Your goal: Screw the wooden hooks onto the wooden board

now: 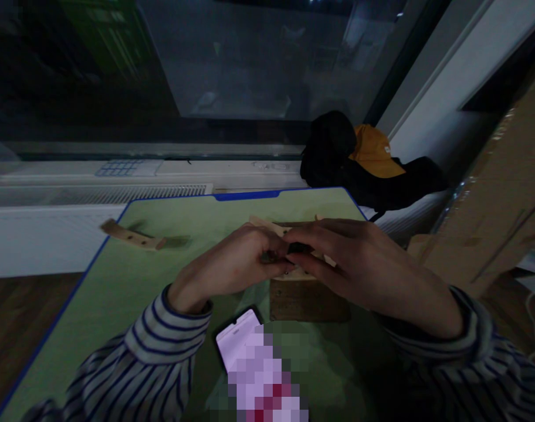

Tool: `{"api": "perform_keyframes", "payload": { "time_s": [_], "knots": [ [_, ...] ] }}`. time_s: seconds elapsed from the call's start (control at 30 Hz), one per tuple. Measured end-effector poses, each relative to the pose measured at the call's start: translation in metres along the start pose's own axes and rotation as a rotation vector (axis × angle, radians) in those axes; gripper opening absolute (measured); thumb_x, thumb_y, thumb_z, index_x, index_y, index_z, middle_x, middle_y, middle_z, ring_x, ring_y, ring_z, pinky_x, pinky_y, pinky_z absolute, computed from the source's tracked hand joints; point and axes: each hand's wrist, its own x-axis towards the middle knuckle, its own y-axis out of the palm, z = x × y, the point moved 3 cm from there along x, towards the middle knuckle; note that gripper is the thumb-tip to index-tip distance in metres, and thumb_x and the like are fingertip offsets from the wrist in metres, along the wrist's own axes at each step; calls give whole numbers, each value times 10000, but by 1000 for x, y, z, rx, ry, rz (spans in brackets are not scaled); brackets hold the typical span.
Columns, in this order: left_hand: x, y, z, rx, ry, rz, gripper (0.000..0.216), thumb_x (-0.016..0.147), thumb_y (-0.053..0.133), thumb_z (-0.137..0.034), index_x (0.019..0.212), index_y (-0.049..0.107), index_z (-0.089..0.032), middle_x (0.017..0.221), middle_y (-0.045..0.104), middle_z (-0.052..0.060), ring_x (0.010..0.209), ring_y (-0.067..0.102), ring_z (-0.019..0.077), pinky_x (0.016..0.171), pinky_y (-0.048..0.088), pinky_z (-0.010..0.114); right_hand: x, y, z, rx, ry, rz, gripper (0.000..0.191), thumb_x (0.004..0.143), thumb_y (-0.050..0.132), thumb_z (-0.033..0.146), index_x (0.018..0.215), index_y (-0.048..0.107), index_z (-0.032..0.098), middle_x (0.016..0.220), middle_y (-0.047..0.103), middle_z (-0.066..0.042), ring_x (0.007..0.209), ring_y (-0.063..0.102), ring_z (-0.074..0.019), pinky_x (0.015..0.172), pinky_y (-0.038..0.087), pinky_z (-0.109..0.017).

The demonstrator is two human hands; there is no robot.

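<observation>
Over the far middle of the table, my left hand (239, 258) is closed, its fingertips pressed together. Opposite it, my right hand (355, 252) bends its thumb and fingers toward the same spot, nearly meeting the left fingertips. What they pinch is dark and mostly hidden between the fingers. Under both hands lies pale wood (299, 274) with small holes, partly covered. A brown wooden board (309, 302) shows below it, flat on the table. Apart from the hands, a curved wooden piece (133, 235) with two holes lies at the left edge.
A lit phone (241, 339) rests on the green table (192, 211), nearer to me than the board. Behind the table are a radiator (131, 193) and a windowsill. Dark cloth and an orange cap (375, 151) sit at the back right, with a large cardboard box (491, 193) beside.
</observation>
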Motion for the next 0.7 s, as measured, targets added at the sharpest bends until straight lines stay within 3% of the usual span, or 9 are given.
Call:
{"api": "perform_keyframes", "payload": {
  "time_s": [0.2,0.43,0.57,0.7],
  "knots": [
    [0,-1,-1,-3,2,-4,104,793,562,-211,770,647,-154,817,657,14,784,598,144,729,452,261,1,-1,1,-27,7,-16,179,885,502,252,1039,576,200,907,669,-33,794,621,-152,688,451,-260],
    [0,-1,0,1,-13,-49,113,771,612,-224,855,657,-166,796,655,1,721,581,129,643,422,240,2,-2,2,-10,7,-16,220,886,496,246,1086,569,193,944,670,-47,828,624,-163,713,466,-276],
    [0,-1,1,16,-19,-48,88,782,598,-228,786,656,-162,739,649,-1,732,590,140,675,434,247,1,-2,2,37,-32,-1,319,895,476,229,1213,505,213,1061,646,-51,930,607,-164,778,462,-278],
    [0,-1,0,11,11,-32,90,789,591,-217,780,663,-164,786,663,9,777,596,146,718,442,256,0,0,0,11,-15,14,240,896,478,232,1124,551,213,988,659,-35,877,615,-166,749,463,-283]
  ]
}}
